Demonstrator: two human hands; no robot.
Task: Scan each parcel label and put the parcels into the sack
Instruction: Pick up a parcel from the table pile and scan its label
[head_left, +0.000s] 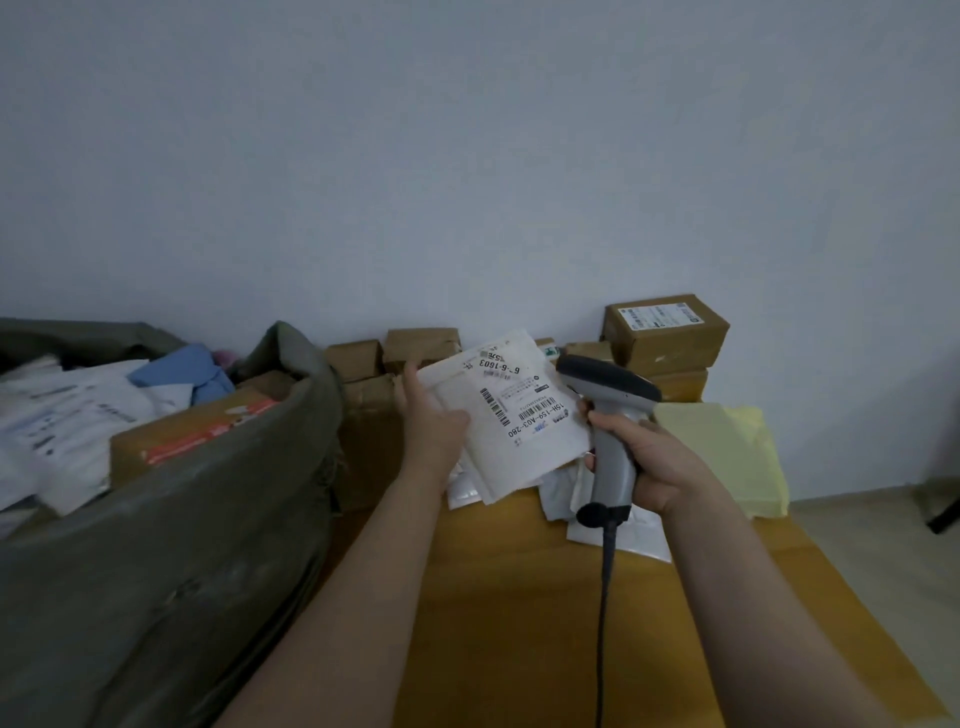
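Parcel (498, 415), flat and white, held up above the brown table top (519, 597), between the two hands, label (524, 402) with barcodes turned to the camera. Left hand (434, 423) on its left edge: thumb on the front side, other fingers behind, so pinching the parcel. Right hand (649, 457) closed around the handle of the grey scanner (608, 415), fingers wrapped tight, dark head of the scanner just beside the right edge of the parcel. Black cable (605, 597) hanging from the bottom of the handle, down toward the near edge. Under the parcel, some more flat white packets (618, 530) lying on the table top. To the right of them, a pale yellow bag (727, 447). Along the wall, a row of brown boxes (667, 332), stacked higher at the right end. On the left, the big olive green sack (182, 545), open on top, just beside the table top. Inside it, white bags (67, 410), a blue bag (182, 374) and a brown box with orange tape (192, 436).
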